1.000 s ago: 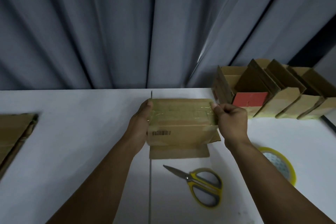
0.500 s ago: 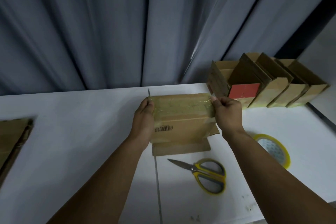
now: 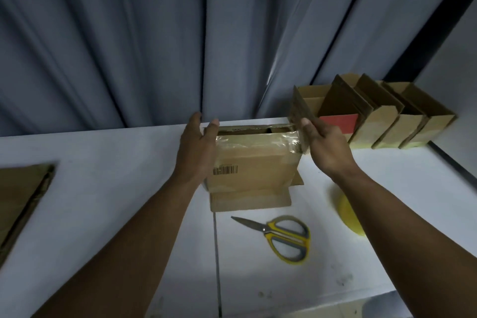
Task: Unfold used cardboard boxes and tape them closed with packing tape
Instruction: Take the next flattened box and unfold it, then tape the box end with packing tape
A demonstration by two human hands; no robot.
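Note:
A brown cardboard box [image 3: 255,165] with a barcode label stands on the white table [image 3: 103,188], its lower flap lying flat toward me. Clear packing tape runs across the box's upper edge. My left hand [image 3: 197,150] lies flat against the box's left end, fingers stretched upward and the thumb on the top corner. My right hand [image 3: 326,147] presses on the taped right end with fingers fairly straight. A yellow tape roll [image 3: 347,217] lies on the table to the right, partly hidden by my right forearm.
Yellow-handled scissors [image 3: 284,235] lie shut just in front of the box. A row of assembled boxes [image 3: 387,121], one with a red face, stands at the back right. Flattened cardboard [image 3: 23,188] lies at the left edge. A grey curtain hangs behind the table.
Both hands have let go of the box's top corners and now lie flat against its ends. The box sits more upright and my view has moved closer.

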